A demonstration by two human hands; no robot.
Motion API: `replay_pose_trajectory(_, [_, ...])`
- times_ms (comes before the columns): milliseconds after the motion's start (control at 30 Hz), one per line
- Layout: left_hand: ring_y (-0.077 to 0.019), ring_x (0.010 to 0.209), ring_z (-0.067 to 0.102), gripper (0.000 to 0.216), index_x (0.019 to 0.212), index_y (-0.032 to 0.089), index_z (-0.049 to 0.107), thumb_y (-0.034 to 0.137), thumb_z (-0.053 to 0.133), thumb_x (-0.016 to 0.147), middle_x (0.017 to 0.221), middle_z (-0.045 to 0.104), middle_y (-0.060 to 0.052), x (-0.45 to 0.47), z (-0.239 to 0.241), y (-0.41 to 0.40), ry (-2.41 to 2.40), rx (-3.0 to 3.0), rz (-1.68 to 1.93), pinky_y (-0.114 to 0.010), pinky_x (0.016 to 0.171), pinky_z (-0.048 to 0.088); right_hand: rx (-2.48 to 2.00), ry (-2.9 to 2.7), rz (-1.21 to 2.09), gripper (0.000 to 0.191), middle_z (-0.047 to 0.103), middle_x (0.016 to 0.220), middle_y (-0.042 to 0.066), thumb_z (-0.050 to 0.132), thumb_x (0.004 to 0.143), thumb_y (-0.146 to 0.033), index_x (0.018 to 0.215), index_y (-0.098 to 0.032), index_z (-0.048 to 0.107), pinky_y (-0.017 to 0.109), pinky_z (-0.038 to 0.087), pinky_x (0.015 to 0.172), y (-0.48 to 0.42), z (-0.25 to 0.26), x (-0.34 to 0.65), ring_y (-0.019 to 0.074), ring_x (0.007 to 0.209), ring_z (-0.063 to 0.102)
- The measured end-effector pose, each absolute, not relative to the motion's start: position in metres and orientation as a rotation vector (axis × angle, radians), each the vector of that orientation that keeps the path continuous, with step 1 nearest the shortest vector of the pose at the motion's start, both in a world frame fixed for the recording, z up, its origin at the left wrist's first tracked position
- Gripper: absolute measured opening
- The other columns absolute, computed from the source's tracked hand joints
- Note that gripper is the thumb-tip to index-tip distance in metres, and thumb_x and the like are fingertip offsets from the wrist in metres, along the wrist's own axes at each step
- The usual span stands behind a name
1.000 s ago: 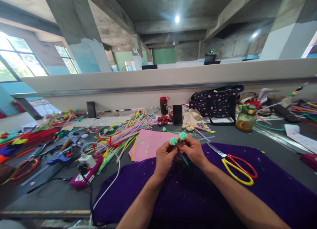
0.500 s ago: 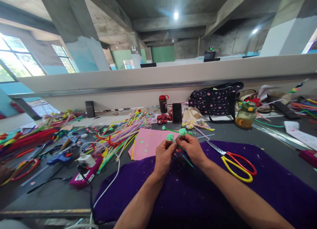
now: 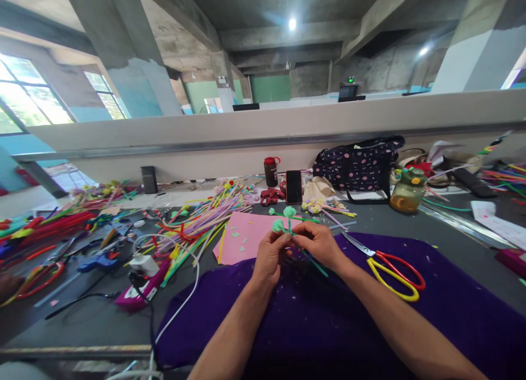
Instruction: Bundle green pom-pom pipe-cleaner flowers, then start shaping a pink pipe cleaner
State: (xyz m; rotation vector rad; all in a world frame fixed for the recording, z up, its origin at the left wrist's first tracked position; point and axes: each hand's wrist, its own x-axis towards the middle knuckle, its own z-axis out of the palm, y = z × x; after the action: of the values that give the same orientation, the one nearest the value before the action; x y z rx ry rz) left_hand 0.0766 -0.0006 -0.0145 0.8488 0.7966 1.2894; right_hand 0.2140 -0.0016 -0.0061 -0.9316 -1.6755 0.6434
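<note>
Two mint-green pipe cleaner flowers stand up from my fingertips, a left flower (image 3: 278,225) and a slightly higher right flower (image 3: 289,212). My left hand (image 3: 269,255) pinches the stems just under the heads. My right hand (image 3: 318,244) closes its thumb and fingers on the same stems from the other side, touching the left fingertips. Green stem ends (image 3: 315,264) slant out below my right hand. Beneath both hands spreads a dark purple cloth (image 3: 329,319). Right of my right hand lie open scissors (image 3: 386,265) with one red and one yellow handle.
A pink sheet (image 3: 244,240) with green scraps lies behind my left hand. Coloured pipe cleaners (image 3: 213,210) are heaped to the left, near a magenta power strip (image 3: 143,292) and blue glue gun (image 3: 98,262). A phone (image 3: 293,188), bottle (image 3: 408,191) and patterned bag (image 3: 357,166) stand behind.
The right flower has moved left, closer to the left one, and its stem now shows. My right fingers have shifted lower on the stems, and the stem ends reach farther right.
</note>
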Motion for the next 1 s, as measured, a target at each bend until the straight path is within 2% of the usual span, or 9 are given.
replay_pose_trajectory(233, [-0.0089,0.056,0.058,0.022,0.077,0.013,0.061,0.026,0.069,0.061,0.066,0.061,0.001,0.076,-0.014,-0.001,0.74,0.812,1.233,-0.016,0.042,0.043,-0.928,-1.718,0.517,0.013,0.064,0.071,0.001,0.054,0.073,-0.016,0.077,-0.019,0.066,0.025,0.042,0.064,-0.003,-0.004,0.216,0.0146,0.068,0.057])
replay_pose_trajectory(533, [-0.0081,0.05,0.053,0.028,0.073,0.01,0.064,0.027,0.075,0.053,0.059,0.06,-0.001,0.075,-0.021,0.003,0.849,0.912,1.278,-0.017,0.042,0.038,-0.908,-1.784,0.395,0.011,0.063,0.07,0.001,0.055,0.073,-0.014,0.075,-0.018,0.064,0.024,0.042,0.065,-0.008,0.001,0.215,0.0139,0.068,0.057])
replay_pose_trajectory(800, [-0.0048,0.044,0.047,0.022,0.066,0.011,0.062,0.024,0.075,0.053,0.055,0.057,0.003,0.076,-0.022,0.008,0.884,0.889,1.426,-0.017,0.043,0.035,-0.999,-1.8,0.257,0.013,0.061,0.064,0.001,0.052,0.077,-0.017,0.068,-0.016,0.061,0.024,0.04,0.061,-0.011,0.0,0.214,0.0128,0.063,0.055])
replay_pose_trajectory(1000, [-0.0061,0.048,0.052,0.023,0.066,0.011,0.061,0.019,0.076,0.05,0.055,0.057,0.003,0.075,-0.021,0.011,0.795,0.705,1.497,-0.018,0.049,0.04,-1.015,-1.959,0.013,0.018,0.06,0.076,0.005,0.044,0.084,-0.016,0.089,-0.015,0.061,0.023,0.042,0.065,-0.017,-0.018,0.198,0.0141,0.072,0.056])
